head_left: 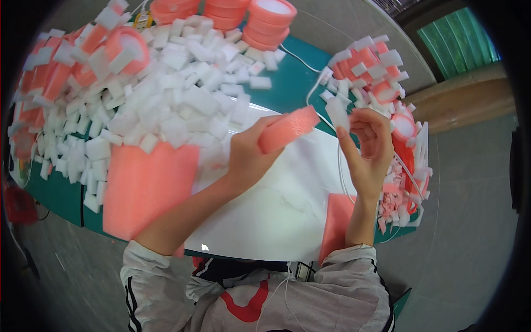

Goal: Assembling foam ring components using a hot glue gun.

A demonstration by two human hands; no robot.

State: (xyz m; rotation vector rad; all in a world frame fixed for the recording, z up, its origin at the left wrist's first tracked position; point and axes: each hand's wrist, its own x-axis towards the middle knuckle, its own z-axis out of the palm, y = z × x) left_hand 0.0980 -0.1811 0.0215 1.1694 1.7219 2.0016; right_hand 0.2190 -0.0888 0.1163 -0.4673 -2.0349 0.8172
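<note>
In the head view, we are observing the left hand [255, 150] gripping a pink piece [290, 129] above the white board [260, 221], the right hand [369, 148] pinching a white block [336, 112] just apart. We are recommending light pressure, since foam likely dents.

We see a white cable [323, 74] crossing the green table [298, 88] and a yellow object [144, 22] at its far side. Rightward, we see grey floor [470, 177], a brown surface [464, 100] and a ribbed green sheet [456, 43]; leftward, a blurred red object [21, 211].
</note>
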